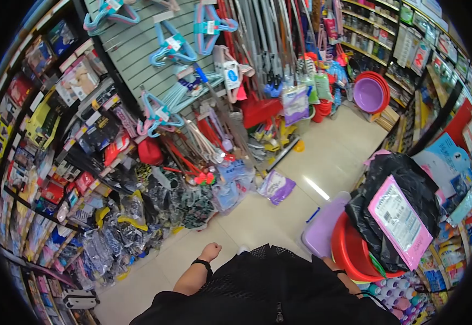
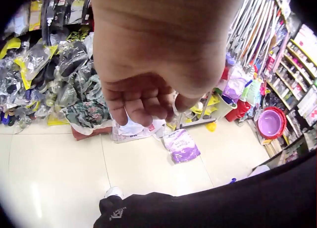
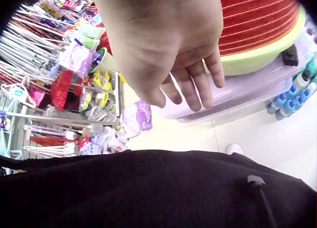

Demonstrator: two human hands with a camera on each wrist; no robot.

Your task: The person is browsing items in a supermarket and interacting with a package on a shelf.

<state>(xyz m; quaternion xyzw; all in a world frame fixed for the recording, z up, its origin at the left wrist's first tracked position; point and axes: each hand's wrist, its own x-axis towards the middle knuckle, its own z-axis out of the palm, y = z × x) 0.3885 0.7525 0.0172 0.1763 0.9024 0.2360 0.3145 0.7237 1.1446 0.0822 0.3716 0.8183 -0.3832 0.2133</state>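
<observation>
My left hand (image 1: 210,252) hangs beside the body over the tiled floor, its fingers loosely curled and holding nothing. In the left wrist view, a purple-and-white packet (image 2: 182,146) lies on the floor beyond the fingers (image 2: 140,107). On the other side, my right hand (image 3: 171,45) hangs with relaxed fingers and an empty palm. It is close beside a stack of red tubs (image 3: 257,25) with a light green tub (image 3: 247,65) under them. A lilac plastic box (image 3: 233,97) sits below the tubs, and the right fingertips overlap it in the right wrist view.
Wrapped goods (image 1: 117,238) are heaped along the left shelves. Hangers (image 1: 173,46) and long poles (image 1: 266,43) hang ahead. Nested purple and red basins (image 1: 370,93) stand at the far right. A black bag (image 1: 404,179) with a pink-edged packet (image 1: 400,222) sits on the red tub.
</observation>
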